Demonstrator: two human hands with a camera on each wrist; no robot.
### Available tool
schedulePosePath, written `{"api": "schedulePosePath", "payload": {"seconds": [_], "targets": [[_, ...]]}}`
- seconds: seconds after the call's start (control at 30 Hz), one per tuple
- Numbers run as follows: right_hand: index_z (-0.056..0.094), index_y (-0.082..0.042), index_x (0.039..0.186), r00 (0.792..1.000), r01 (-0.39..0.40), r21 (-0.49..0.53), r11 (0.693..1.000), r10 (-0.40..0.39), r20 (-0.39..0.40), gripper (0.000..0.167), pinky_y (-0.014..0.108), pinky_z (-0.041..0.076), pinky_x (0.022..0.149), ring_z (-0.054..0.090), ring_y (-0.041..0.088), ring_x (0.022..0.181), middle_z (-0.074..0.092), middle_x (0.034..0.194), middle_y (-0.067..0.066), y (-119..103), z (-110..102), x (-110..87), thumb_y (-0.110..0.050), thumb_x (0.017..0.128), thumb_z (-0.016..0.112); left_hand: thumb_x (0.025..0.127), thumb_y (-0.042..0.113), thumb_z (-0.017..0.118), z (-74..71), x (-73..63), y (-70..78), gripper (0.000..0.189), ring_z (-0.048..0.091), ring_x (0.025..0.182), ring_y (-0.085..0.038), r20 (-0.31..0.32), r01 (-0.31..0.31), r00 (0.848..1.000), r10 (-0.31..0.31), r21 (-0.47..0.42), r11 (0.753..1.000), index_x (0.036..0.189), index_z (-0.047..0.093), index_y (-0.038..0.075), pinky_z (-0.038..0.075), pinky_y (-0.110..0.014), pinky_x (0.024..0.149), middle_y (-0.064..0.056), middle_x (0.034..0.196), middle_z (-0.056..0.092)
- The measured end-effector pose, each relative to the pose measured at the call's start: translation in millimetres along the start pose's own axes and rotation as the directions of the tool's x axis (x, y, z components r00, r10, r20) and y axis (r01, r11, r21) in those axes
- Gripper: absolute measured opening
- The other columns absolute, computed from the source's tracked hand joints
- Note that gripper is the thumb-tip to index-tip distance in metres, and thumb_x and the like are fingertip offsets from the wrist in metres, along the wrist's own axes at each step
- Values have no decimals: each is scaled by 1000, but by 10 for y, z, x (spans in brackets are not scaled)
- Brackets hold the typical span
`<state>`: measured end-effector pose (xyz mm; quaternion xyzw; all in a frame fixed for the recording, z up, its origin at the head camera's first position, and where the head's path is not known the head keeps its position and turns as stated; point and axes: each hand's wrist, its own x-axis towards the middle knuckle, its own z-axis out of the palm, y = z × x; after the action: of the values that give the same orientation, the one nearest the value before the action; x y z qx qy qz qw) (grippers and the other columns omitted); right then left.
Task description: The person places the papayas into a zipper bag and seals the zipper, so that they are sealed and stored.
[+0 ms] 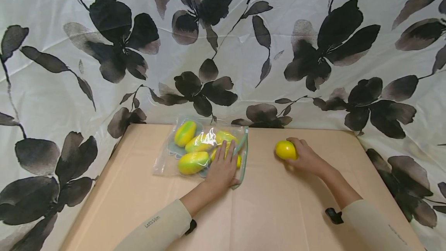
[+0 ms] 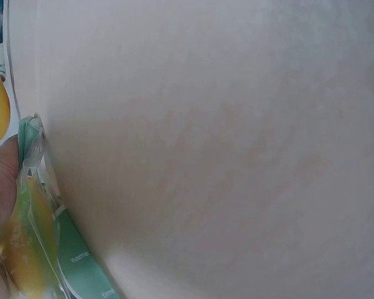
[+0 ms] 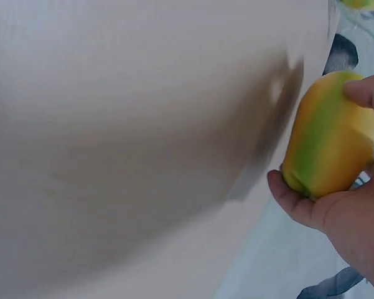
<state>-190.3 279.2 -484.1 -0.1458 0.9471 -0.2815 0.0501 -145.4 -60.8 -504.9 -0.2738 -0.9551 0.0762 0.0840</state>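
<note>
A clear zip bag with a green seal strip lies on the table, with several yellow-and-green mangoes inside. My left hand rests on its right part, fingers stretched over the mangoes. In the left wrist view the thumb is against the green strip, beside a green label reading "name" and "time". To the right of the bag, my right hand grips a single mango. The right wrist view shows thumb and fingers around this mango, whose side has a green stripe.
Light tan covering spreads over the table. Behind and beside it hangs white cloth with dark flower prints. The stretch of table between the bag and the right hand is bare.
</note>
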Motion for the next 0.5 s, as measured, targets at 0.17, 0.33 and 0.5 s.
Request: {"api": "schedulePosePath", "payload": {"seconds": [0.17, 0.33, 0.5], "targets": [[40, 2, 146, 999, 11, 9, 1000, -11, 30, 77, 66, 47, 100, 56, 42, 113, 50, 130, 31, -86, 81, -26, -12, 81, 79, 75, 73, 75, -6, -6, 5, 116, 17, 156, -50, 7, 0, 1000, 0, 6, 1000, 158, 36, 3, 22, -55, 128, -25, 171, 12], [39, -2, 149, 997, 27, 28, 999, -29, 72, 78, 65, 46, 103, 55, 39, 114, 49, 131, 28, -196, 167, -53, -9, 83, 80, 76, 74, 74, -9, -10, 6, 116, 17, 156, -50, 18, -1, 1000, 1, 25, 1000, 159, 35, 3, 23, -55, 128, -25, 171, 11], [39, -1, 151, 993, 51, 27, 998, -54, 109, 79, 65, 45, 107, 54, 40, 119, 48, 136, 28, -341, 253, -42, -9, 85, 81, 76, 74, 74, -22, -8, 6, 115, 16, 156, -50, 21, -3, 1000, 2, 21, 1000, 158, 36, 3, 22, -55, 128, -25, 171, 10]]}}
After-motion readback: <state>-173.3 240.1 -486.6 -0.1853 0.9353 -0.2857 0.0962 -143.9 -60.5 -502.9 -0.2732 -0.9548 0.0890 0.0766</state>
